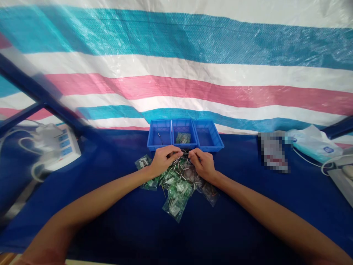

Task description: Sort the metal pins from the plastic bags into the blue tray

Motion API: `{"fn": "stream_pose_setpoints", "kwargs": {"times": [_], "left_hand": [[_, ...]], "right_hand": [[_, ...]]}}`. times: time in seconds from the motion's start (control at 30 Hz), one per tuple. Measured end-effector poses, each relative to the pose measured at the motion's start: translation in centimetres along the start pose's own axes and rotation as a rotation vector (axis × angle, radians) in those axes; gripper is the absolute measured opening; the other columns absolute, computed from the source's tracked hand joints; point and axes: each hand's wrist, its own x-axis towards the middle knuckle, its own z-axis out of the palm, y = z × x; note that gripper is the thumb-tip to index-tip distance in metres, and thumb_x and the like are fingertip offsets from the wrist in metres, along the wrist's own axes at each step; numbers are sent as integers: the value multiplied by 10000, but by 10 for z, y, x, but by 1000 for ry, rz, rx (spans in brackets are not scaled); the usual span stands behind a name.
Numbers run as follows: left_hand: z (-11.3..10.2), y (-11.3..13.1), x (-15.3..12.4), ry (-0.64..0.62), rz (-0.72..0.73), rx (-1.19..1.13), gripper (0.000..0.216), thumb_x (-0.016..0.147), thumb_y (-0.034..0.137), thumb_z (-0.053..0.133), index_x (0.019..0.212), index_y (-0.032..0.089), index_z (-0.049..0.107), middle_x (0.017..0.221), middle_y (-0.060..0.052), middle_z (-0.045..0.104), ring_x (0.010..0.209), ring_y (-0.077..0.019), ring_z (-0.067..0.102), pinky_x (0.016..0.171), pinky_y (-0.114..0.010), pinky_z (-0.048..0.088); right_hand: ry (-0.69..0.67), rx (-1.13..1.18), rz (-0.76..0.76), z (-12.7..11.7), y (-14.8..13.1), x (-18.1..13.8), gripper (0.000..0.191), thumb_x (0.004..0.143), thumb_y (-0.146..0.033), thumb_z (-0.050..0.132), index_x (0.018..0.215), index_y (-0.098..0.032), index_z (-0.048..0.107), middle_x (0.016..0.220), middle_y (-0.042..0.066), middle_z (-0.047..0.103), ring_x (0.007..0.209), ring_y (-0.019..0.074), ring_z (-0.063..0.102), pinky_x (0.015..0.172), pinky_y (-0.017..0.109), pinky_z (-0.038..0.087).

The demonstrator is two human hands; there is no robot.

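Pinching fingers (174, 149) of left hand (163, 161) and right hand (204, 164) nearly closed | not discerning any hold | reaching over metal pins (180, 162) | facing bins (208, 137) at 12 o'clock

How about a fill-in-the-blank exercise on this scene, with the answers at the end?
Of the three rectangular blue plastic bins, the ____ one holds a greenish plastic bag.
The bare left hand and bare right hand are at a pile of translucent bags and thin metal pieces on a dark ____ tabletop.
A white power strip with blue sockets lies on the person's ____ side.
Missing words: middle; blue; left.
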Motion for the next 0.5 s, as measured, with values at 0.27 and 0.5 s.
{"fn": "stream_pose_setpoints", "kwargs": {"times": [0.27,0.5], "left_hand": [[-3,2,-3,-51,7,24,436,910,284,428,498,141,437,419,43,396,396,-56,373,453,-196,281],[-2,2,-3,-64,-33,-50,435,914,291,420,512,138,479,400,41,432,381,-53,408,454,-179,312]], "right_hand": [[27,13,-115,-1,-1,1,210,899,-267,455,779,-169,597,601,-3,624,498,87,555,506,189,426],[23,12,-162,1,-3,2,115,880,-226,493,844,-178,591,636,5,610,527,101,539,513,208,432]]}}
